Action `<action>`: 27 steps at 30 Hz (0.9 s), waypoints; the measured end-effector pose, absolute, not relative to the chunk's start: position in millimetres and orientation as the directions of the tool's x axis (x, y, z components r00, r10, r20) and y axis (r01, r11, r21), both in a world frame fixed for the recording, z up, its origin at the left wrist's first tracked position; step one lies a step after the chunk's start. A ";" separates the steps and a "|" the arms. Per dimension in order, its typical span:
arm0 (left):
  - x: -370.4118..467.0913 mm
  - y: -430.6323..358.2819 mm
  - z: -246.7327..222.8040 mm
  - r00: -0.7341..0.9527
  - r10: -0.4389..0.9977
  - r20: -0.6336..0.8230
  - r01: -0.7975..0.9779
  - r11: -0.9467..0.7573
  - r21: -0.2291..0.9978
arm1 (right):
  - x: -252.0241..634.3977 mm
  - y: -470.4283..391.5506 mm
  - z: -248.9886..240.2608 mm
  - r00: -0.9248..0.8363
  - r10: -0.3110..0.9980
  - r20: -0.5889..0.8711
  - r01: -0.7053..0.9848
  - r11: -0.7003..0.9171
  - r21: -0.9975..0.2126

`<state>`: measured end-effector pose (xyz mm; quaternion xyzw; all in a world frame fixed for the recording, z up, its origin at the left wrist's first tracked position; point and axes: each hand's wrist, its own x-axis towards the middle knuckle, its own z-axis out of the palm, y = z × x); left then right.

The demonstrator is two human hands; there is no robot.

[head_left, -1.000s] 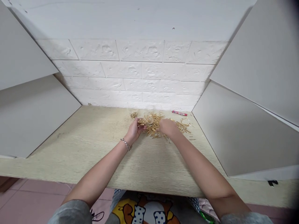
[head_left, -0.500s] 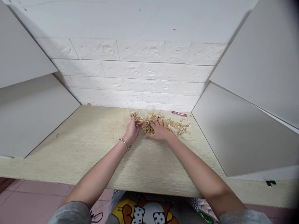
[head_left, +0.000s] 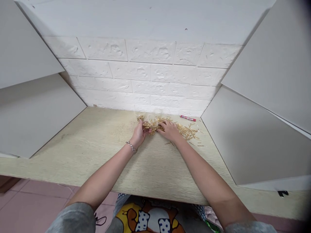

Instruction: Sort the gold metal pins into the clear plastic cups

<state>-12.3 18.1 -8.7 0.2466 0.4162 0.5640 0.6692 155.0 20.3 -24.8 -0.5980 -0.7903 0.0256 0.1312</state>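
Note:
My left hand, with a chain bracelet at its wrist, is curled around a bunch of thin gold-coloured metal pins. Facing it, my right hand has its fingers bent over more of the pins in the pile, gripping some against the tabletop. Between the two hands the bunches almost meet. More loose pins spread out to the right of my right hand. Beyond my left fingertips sits a small heap of gold-coloured pieces, seemingly in something clear. My right fingertips are partly hidden among the pins.
A red pen-like tube lies near the wall at the back right. Faint clear round objects stand behind the pile. White brick-pattern wall closes the back; grey panels flank the wooden table.
My right hand has gone from lying flat and spread on the pile to bent fingers gathering pins. A few pins now lie nearer me. The view has shifted slightly.

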 end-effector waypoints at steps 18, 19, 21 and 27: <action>-6.3 11.2 -11.3 0.120 0.936 -0.331 -0.524 0.343 0.780 | 161.0 29.6 -18.2 -0.227 0.954 0.197 0.953 0.260 -0.158; -5.9 10.6 -10.9 0.124 0.933 -0.337 -0.517 0.350 0.781 | 160.9 29.3 -17.6 -0.224 0.954 0.198 0.955 0.255 -0.150; -5.4 9.4 -9.9 0.125 0.930 -0.347 -0.503 0.361 0.786 | 160.8 29.1 -17.0 -0.222 0.954 0.200 0.959 0.251 -0.135; -4.4 5.4 -5.0 0.144 0.915 -0.376 -0.493 0.395 0.775 | 164.0 31.1 -16.0 -0.224 0.951 0.212 0.960 0.253 -0.119</action>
